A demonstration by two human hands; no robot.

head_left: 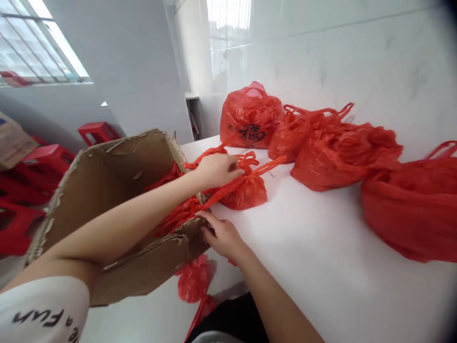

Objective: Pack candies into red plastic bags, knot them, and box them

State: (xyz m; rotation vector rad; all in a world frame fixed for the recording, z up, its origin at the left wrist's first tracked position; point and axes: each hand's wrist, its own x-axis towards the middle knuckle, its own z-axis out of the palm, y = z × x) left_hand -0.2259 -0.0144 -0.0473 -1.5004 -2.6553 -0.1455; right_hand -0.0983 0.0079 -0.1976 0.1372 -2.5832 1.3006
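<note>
My left hand [217, 170] reaches across the cardboard box [117, 166] with its fingers curled on the knotted top of a small red plastic bag [246, 194]. That bag rests on the white table, right beside the box, and its long handles stick out around my fingers. Lower down, my right hand [223, 236] grips the box's near right corner, fingertips at the rim where a red strap crosses it. The exact hold of those fingertips is partly hidden. Inside the box lie more red plastic bags [182, 214], partly covered by my left forearm.
Along the wall on the white table [303, 247] stand several filled red bags [346, 152], one with a black printed character [252, 114]. A red bag [194, 281] sits below the box, near my lap. Red stools [50, 159] and another carton [14, 140] are at left.
</note>
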